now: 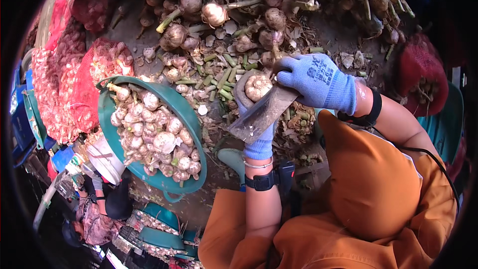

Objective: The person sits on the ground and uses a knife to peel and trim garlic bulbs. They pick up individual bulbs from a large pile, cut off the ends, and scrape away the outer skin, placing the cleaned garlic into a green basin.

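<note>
My left hand [248,93], in a blue work glove with a dark palm, holds a garlic bulb [258,87] with its root side towards me. My right hand [298,76], gloved alike, grips a wide flat metal blade [261,114]. The blade lies across the front of my left hand, just below the bulb, and hides part of that hand. Beyond my hands more bulbs with stems [274,18] lie in a pile. Cut stem pieces [223,78] and dry skins are strewn on the ground to the left of my left hand.
A green plastic basin [203,157] of garlic bulbs stands at the left. Red mesh sacks of garlic [108,59] lie beyond it, and another sack [422,71] is at the right. A co-worker [95,216] is at lower left, near more green basins [160,237].
</note>
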`<act>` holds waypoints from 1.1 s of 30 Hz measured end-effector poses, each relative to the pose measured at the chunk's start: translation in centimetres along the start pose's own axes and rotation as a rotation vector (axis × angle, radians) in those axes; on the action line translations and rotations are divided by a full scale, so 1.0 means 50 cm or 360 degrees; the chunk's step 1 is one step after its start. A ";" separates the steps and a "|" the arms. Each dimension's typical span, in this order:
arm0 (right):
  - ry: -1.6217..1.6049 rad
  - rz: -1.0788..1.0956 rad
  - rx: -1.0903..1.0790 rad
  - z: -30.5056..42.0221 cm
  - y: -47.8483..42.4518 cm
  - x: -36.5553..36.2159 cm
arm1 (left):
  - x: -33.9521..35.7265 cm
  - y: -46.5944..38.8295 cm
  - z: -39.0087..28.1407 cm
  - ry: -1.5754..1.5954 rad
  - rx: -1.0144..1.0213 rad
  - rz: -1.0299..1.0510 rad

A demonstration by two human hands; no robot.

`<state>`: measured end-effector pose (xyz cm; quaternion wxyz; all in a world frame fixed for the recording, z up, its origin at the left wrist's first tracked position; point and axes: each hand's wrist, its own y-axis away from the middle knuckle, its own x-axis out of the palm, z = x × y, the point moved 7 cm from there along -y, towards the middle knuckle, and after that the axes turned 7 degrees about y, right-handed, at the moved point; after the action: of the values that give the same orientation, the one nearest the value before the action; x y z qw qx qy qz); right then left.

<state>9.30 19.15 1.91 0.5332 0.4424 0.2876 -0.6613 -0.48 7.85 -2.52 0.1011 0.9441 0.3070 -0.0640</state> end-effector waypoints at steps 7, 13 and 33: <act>-0.0097 -0.0017 0.0036 0.002 0.000 -0.011 | -0.010 0.014 -0.063 -0.0294 0.0243 -0.0021; -0.0161 0.0175 0.0343 -0.074 0.003 0.071 | 0.018 0.050 -0.057 0.0505 -0.0276 0.0165; -0.0548 0.0126 0.0148 -0.103 -0.003 0.104 | -0.236 0.013 -0.051 0.2762 -0.0106 -0.0036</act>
<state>10.39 21.25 -5.03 0.5790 0.3578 0.1435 -0.7184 -9.43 1.21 2.22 -0.1420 0.6527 0.2867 0.6868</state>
